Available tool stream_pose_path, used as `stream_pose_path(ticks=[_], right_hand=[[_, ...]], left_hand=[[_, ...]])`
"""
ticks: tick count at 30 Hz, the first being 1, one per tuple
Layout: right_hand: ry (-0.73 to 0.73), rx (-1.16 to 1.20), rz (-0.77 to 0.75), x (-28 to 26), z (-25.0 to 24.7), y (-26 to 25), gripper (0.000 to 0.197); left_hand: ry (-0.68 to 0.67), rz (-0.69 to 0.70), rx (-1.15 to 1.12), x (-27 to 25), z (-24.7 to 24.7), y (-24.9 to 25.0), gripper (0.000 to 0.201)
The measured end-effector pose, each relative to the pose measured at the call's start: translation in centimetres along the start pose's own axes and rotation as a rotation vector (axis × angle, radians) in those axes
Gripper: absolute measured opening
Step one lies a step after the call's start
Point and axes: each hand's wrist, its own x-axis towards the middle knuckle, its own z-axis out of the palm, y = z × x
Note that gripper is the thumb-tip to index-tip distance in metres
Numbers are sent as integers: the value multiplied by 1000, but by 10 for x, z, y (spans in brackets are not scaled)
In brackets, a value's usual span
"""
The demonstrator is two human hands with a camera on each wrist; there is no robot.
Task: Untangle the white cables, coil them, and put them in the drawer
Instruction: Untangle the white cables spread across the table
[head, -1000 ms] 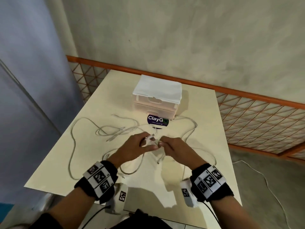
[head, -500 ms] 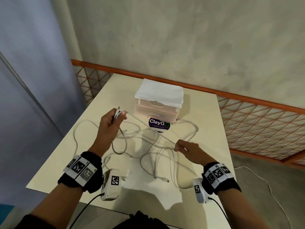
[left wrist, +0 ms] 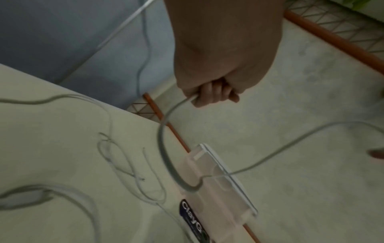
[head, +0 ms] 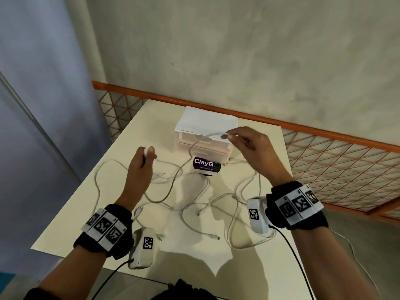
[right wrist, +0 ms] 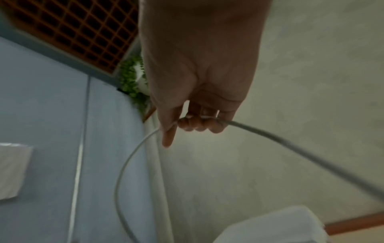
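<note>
Both hands are raised above the cream bench [head: 121,169] with one white cable [head: 173,187] strung between them. The left hand [head: 141,167], at about 9 o'clock from the drawer unit [head: 205,135], has its fingers [left wrist: 209,93] curled tightly round one end of the cable. The right hand [head: 251,148], in front of the unit's upper right corner, pinches the cable between thumb and curled fingers [right wrist: 197,124], and the cord sags from there in a loop down to the bench. The remaining white cables [head: 233,213] lie in loose, overlapping loops on the bench at 6 o'clock from the unit, none coiled. A round purple "ClayG" label [head: 206,166] sits against the unit's front, whose drawers look closed.
</note>
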Motion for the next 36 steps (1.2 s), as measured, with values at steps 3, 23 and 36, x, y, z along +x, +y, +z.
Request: stream_pose_path(ticks=[3,23,36], right_hand=[[-187,-19,1,-3,19,-7,18],[-472,-206,560,-135,-2,105,39],[-590,-260,447,-171,114,104,31]], left_hand=[[-209,199,-88,-11,19,26,25],[-1203,-60,504,-17,-37,-27,19],[-1100,-226,422,-57,-43,-26,32]])
